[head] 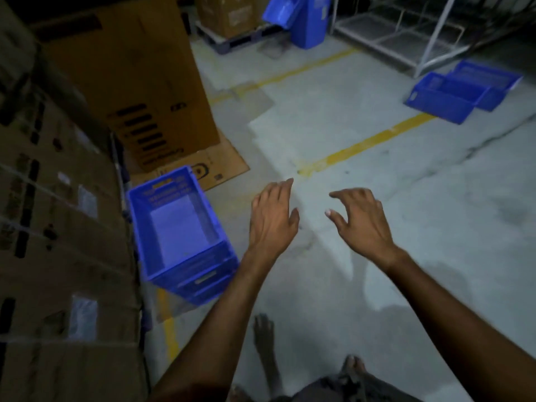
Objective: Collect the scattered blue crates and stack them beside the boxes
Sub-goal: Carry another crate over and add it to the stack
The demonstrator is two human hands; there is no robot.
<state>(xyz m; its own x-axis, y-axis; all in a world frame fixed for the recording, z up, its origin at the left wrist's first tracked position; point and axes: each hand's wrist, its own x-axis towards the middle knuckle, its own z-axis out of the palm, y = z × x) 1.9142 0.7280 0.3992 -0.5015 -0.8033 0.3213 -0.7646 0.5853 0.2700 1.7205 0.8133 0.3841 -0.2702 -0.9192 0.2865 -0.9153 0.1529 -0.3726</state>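
Note:
A stack of blue crates (179,230) stands on the floor against the cardboard boxes (61,227) at the left, the top one empty. Two more blue crates (446,95) lie side by side on the floor at the far right. Other blue crates (301,18) lean at the back, one tilted. My left hand (272,219) hovers just right of the stack, fingers spread and holding nothing. My right hand (359,220) is beside it over bare floor, fingers apart and empty.
A tall brown carton (139,82) stands behind the stack on a flat cardboard sheet (220,169). Yellow floor lines (365,145) cross the concrete. A metal rack (406,33) is at the back right, a pallet with a box (229,15) at the back. My bare feet (264,332) show below.

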